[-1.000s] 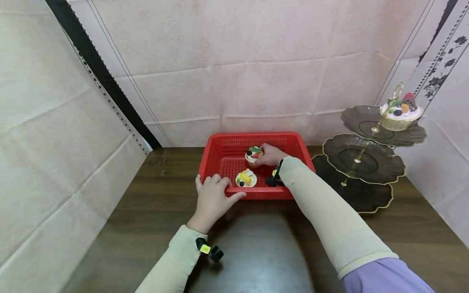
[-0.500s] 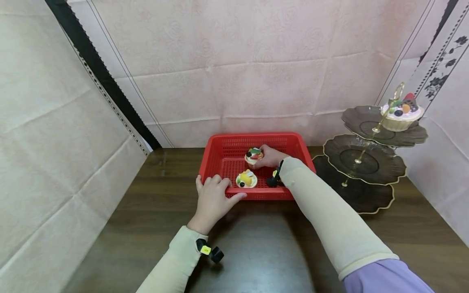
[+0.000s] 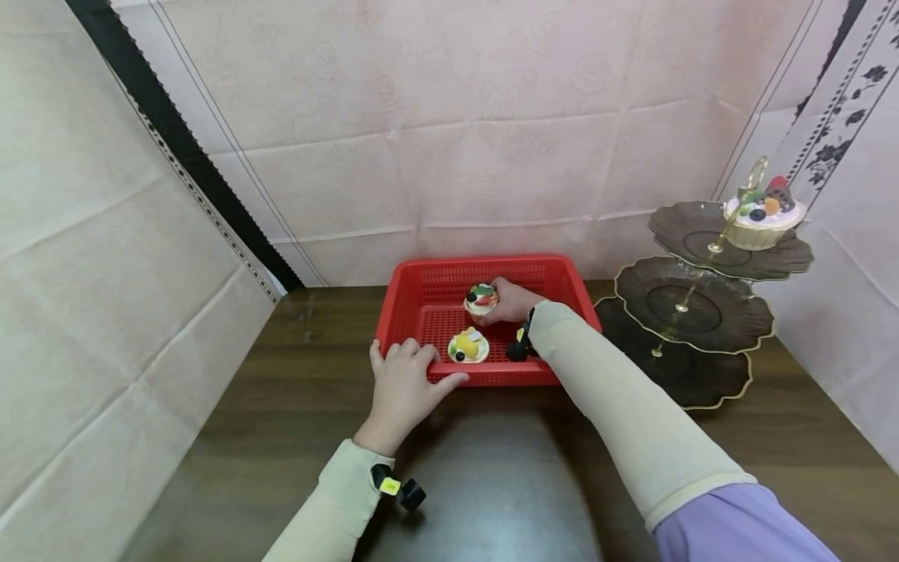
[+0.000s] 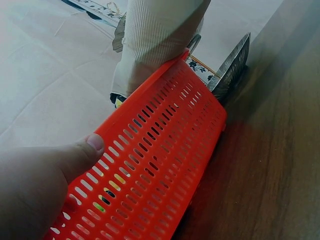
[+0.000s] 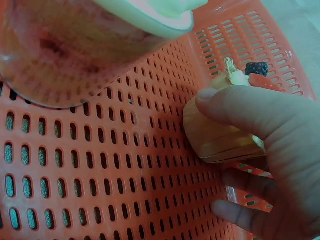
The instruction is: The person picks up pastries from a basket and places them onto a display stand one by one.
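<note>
My right hand point(image 3: 513, 302) reaches into the red plastic basket point(image 3: 506, 376) and grips a small toy cupcake point(image 3: 480, 298) by its side. In the right wrist view, the thumb lies against that cupcake's pale cup point(image 5: 215, 132); a blackberry and red fruit top it. Nearer the front wall sits a second cupcake point(image 3: 468, 346) with yellow fruit; its clear cup point(image 5: 75, 55) fills the upper left of the right wrist view. My left hand point(image 3: 403, 390) holds the basket's front left rim, the thumb point(image 4: 85, 155) outside and the fingers over the edge.
A three-tier dark cake stand point(image 3: 695, 304) with gold scalloped edges stands right of the basket. On its top tier is a larger fruit-topped cupcake point(image 3: 762, 218). The wooden table point(image 3: 295, 437) meets pale cloth walls point(image 3: 506, 172) behind and at both sides.
The head view has shifted slightly, so everything appears a little further left. Both hands keep their holds, and the cupcakes stay in place in the basket.
</note>
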{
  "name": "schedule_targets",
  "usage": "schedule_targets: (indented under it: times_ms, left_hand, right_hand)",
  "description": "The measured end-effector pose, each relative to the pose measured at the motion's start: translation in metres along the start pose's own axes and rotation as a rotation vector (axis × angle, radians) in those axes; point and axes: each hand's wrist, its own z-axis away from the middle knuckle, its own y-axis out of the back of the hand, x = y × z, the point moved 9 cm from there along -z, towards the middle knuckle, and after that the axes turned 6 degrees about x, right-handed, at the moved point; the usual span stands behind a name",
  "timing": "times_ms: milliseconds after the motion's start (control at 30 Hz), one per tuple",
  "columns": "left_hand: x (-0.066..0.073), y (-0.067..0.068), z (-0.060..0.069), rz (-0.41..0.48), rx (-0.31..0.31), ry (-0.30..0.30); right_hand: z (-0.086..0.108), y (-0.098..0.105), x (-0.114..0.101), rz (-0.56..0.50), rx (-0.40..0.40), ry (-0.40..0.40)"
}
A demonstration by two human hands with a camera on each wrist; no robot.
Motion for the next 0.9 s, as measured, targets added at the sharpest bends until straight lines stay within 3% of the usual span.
schedule_targets:
  times_ms: [333,600,900]
  left_hand:
    - [0.001,0.002,0.000,0.009,0.002,-0.003]
    - [0.001,0.001,-0.002,0.011,-0.006,-0.007]
    - [-0.002,-0.001,0.000,0.015,-0.011,-0.001]
  right_hand:
    - [-0.001,0.005,-0.002,0.009,0.017,0.047]
    - [-0.001,0.017,-0.006,-0.015,0.079,0.073]
    - [0.015,0.031,-0.026,-0.031,0.173,0.140]
